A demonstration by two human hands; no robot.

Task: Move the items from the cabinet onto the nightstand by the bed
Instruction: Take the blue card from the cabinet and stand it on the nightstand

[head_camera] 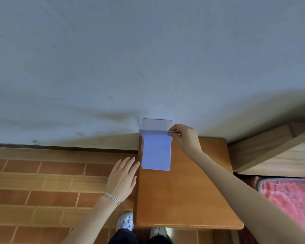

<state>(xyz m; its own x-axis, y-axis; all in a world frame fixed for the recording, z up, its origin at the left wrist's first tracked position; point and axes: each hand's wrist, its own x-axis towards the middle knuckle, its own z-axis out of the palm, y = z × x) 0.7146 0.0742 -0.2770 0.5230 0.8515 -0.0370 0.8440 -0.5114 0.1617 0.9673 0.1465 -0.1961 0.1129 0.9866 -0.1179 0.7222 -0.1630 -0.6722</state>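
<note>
A pale lilac folding stand or case (156, 152) rests on the far left part of the brown wooden nightstand (183, 196), its upright flap leaning against the grey-white wall. My right hand (184, 138) pinches the stand's top right corner at the fold. My left hand (123, 178) hovers open, fingers spread, just left of the nightstand's edge and close to the stand's lower left corner, holding nothing. A thin bracelet sits on the left wrist.
The wall (148, 59) stands directly behind the nightstand. A light wooden bed frame (275, 152) and a red blanket (289, 196) lie to the right. Brick-patterned floor (48, 182) spreads on the left. My shoes (125, 221) show at the nightstand's near edge.
</note>
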